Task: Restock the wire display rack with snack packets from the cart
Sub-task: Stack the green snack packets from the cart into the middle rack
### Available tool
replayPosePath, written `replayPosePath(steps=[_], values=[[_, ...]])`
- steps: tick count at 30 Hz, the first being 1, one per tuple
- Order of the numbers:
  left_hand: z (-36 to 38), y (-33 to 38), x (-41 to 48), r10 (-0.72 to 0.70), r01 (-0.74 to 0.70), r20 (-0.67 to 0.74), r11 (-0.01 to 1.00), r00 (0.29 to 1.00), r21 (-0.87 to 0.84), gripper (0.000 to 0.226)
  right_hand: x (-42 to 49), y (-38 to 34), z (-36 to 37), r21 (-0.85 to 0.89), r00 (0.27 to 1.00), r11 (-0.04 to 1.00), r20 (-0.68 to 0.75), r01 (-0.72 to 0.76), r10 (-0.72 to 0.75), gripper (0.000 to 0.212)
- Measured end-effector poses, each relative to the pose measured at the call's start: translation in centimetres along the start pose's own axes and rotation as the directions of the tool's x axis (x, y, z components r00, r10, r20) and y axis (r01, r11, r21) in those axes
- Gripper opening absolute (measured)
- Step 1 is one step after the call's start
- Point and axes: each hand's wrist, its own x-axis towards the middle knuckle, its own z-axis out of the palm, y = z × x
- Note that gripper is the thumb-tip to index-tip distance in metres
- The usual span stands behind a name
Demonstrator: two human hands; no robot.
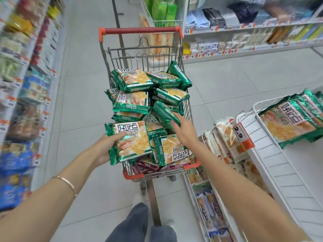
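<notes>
A metal cart (189, 109) with a red handle stands in the aisle, heaped with several green snack packets (132, 79). My left hand (104, 147) grips one green packet (130, 141) by its left edge, just above the cart's near end. My right hand (183, 131) reaches over the heap and its fingers close on another green packet (165, 113) that tilts up on edge. The white wire display rack (272, 154) is at the right, with green packets (293, 119) lying in its top basket.
Stocked shelves line the left side (22, 102) and the far right (244, 32). Lower rack tiers at the right hold white-and-orange packets (225, 138) behind a 2.9 price tag (242, 135). Dark red packets (146, 166) lie at the cart's near end. My legs (139, 224) stand behind the cart.
</notes>
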Motion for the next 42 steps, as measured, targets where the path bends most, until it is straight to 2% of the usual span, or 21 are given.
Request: replayPosePath(steps=[1, 3, 5, 8, 10, 12, 15, 17, 20, 23, 24, 26, 27, 28, 29, 31, 33, 36, 39, 41, 42], values=[[0.9, -0.2, 0.0, 0.000, 0.000, 0.018, 1.000, 1.000, 0.003, 0.040, -1.0, -0.2, -1.2, 0.115, 0.997, 0.991, -0.010, -0.074, 0.076, 0.048], [3.3, -0.6, 0.1, -0.009, 0.009, 0.039, 1.000, 0.999, 0.018, 0.079, -3.1, -0.9, -2.9, 0.205, 0.994, 0.974, -0.027, -0.098, 0.106, 0.051], [6.6, -0.7, -0.4, -0.029, 0.029, 0.003, 1.000, 1.000, 0.003, 0.107, -5.0, -1.3, -3.5, 0.077, 0.996, 0.996, -0.086, 0.036, -0.030, 0.053], [10.2, -0.8, -0.6, -0.034, 0.029, -0.045, 0.993, 0.998, -0.111, 0.118, -8.0, -1.7, -3.1, -0.180, 0.969, 0.963, -0.107, 0.201, -0.222, 0.056], [10.9, -1.6, 1.3, -0.019, 0.016, -0.022, 0.987, 1.000, -0.160, 0.138, -9.2, -1.5, -2.7, -0.317, 0.950, 0.922, -0.144, 0.220, -0.276, 0.060], [12.0, -1.8, 1.5, -0.015, 0.021, 0.031, 0.985, 0.999, -0.172, 0.145, -9.7, -1.4, -2.7, -0.363, 0.950, 0.908, -0.145, 0.209, -0.276, 0.066], [14.5, -1.4, 0.2, 0.012, -0.013, -0.003, 0.992, 1.000, -0.124, 0.133, -10.2, -1.3, -4.1, -0.372, 0.961, 0.895, -0.027, 0.247, -0.277, 0.076], [14.9, -1.3, 0.6, 0.069, -0.073, -0.078, 0.996, 0.995, -0.051, 0.122, -10.6, -1.7, -6.3, -0.257, 0.971, 0.936, 0.049, 0.239, -0.235, 0.076], [14.7, 0.5, 1.2, 0.107, -0.102, -0.077, 0.993, 0.991, 0.060, 0.118, -9.4, -1.8, -10.5, 0.078, 0.998, 0.997, -0.064, -0.023, 0.028, 0.081], [16.0, 3.3, 0.9, 0.012, -0.035, 0.195, 0.993, 0.981, 0.112, 0.111, -7.6, -0.5, -14.6, 0.422, 0.938, 0.838, 0.167, -0.345, 0.303, 0.117], [17.3, 4.4, 0.4, 0.007, -0.053, 0.293, 0.987, 0.956, 0.150, 0.093, -7.5, 0.4, -15.9, 0.507, 0.904, 0.748, 0.262, -0.428, 0.339, 0.114], [21.1, 6.4, -0.1, 0.051, -0.132, 0.425, 0.977, 0.904, 0.165, 0.049, -8.4, 1.5, -18.7, 0.587, 0.877, 0.652, 0.337, -0.480, 0.342, 0.062], [23.4, 7.2, -0.2, 0.084, -0.189, 0.451, 0.962, 0.888, 0.194, 0.039, -8.8, 2.2, -20.0, 0.622, 0.894, 0.644, 0.287, -0.446, 0.343, 0.041], [26.1, 8.0, -0.2, 0.114, -0.248, 0.480, 0.942, 0.870, 0.226, 0.039, -9.3, 3.2, -21.2, 0.652, 0.897, 0.630, 0.199, -0.421, 0.394, 0.037], [28.6, 8.8, -0.2, 0.142, -0.302, 0.517, 0.922, 0.844, 0.241, 0.041, -9.8, 4.1, -22.6, 0.682, 0.891, 0.623, 0.093, -0.383, 0.445, 0.049], [33.8, 10.2, -0.9, 0.160, -0.439, 0.667, 0.856, 0.728, 0.273, 0.026, -10.6, 6.2, -24.7, 0.732, 0.825, 0.620, -0.145, -0.283, 0.547, 0.091], [38.5, 11.2, -1.0, 0.109, -0.543, 0.785, 0.779, 0.610, 0.314, 0.014, -11.5, 8.3, -26.6, 0.683, 0.709, 0.703, -0.394, -0.199, 0.584, 0.096], [43.6, 11.7, -0.3, 0.063, -0.661, 0.854, 0.663, 0.517, 0.352, 0.034, -13.4, 9.2, -28.0, 0.579, 0.636, 0.805, -0.575, -0.128, 0.515, 0.038], [46.4, 10.8, 1.6, 0.051, -0.792, 0.882, 0.466, 0.469, 0.394, 0.058, -13.6, 11.2, -26.8, 0.521, 0.609, 0.842, -0.626, -0.139, 0.487, 0.051], [47.6, 9.7, 2.9, 0.060, -0.814, 0.872, 0.393, 0.486, 0.427, 0.111, -13.4, 12.8, -25.2, 0.542, 0.572, 0.819, -0.618, -0.186, 0.539, 0.069], [48.1, 9.1, 3.7, 0.056, -0.841, 0.888, 0.356, 0.456, 0.409, 0.127, -13.4, 13.2, -24.5, 0.559, 0.563, 0.802, -0.601, -0.211, 0.567, 0.081]])
